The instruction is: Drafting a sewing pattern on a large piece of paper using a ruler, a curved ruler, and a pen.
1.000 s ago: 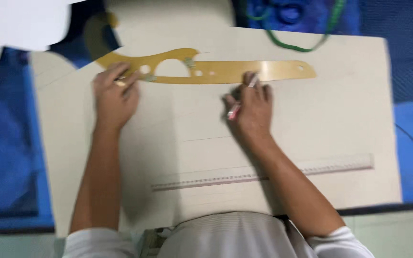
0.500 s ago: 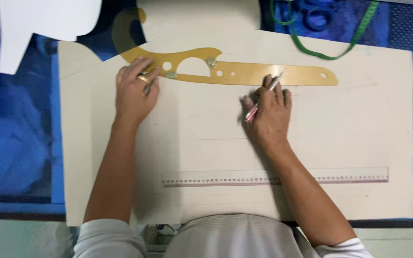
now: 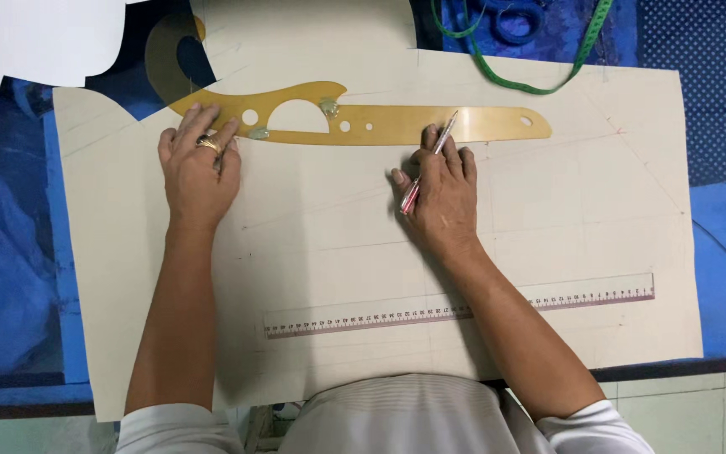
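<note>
Head view, sole view. Landmark: long amber translucent plastic pattern curve with round holes and a hooked end [image 3: 355,122], lying flat across the upper part of a large cream sheet of pattern paper [image 3: 581,193]. Left hand [image 3: 199,168]: spread flat, fingertips pressed on the lower edge of the curve near its hooked end, ring on one finger; nothing grasped, only pinning. Right hand [image 3: 443,193]: just below the curve's straight middle stretch, fingers closed round a slim pink-and-clear pen [image 3: 428,164], tip at the curve's lower edge, barrel slanting down toward the palm. Well below the curve: clear straight plastic ruler with a pink edge [image 3: 464,309], partly crossed by the right forearm. Above the curve, off the paper: green tape measure [image 3: 514,80] looped on blue patterned cloth [image 3: 716,50], with blue-handled scissors [image 3: 518,17] beyond it. Up and left of the curve: white cut paper piece [image 3: 35,38]. Risks, as judged: only one end of the curve pinned, far end free, hence likely pivot under sideways pen pressure and a drifted line; pen tip liable to slip under or away from the edge if tilted; right forearm resting over the ruler, apt to nudge it or crease the paper; near edge of the paper overhanging the table, apt to shift if leaned on.
</note>
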